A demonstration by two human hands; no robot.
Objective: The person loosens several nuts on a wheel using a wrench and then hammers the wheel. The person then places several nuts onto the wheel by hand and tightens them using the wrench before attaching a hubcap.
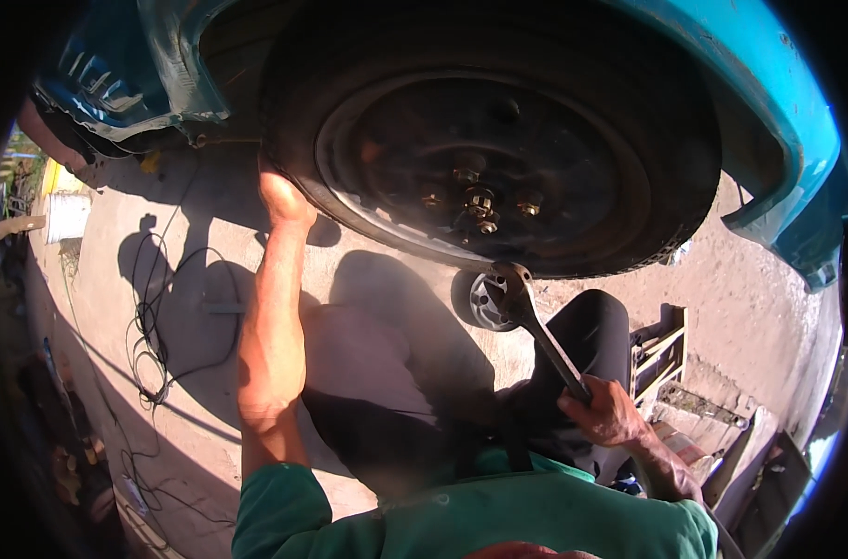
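A black wheel [489, 149] with a steel rim and brass-coloured nuts round its hub hangs under turquoise bodywork. My left hand [284, 197] grips the tyre's lower left edge, its fingers partly hidden behind the rubber. Low on the right, my right hand [603, 410] is closed round the handle of a long steel wrench [554, 345]. The wrench's head reaches up to just below the tyre's bottom, in front of a round metal part with holes [486, 300]; whether it touches either, I cannot tell.
Turquoise panels [796, 130] arch over the wheel. Black cables [154, 363] lie looped on the concrete to the left, with a white container [68, 216] farther out. A slatted wooden crate [661, 354] and loose boards [750, 466] are at the right. My bent knees are below the wheel.
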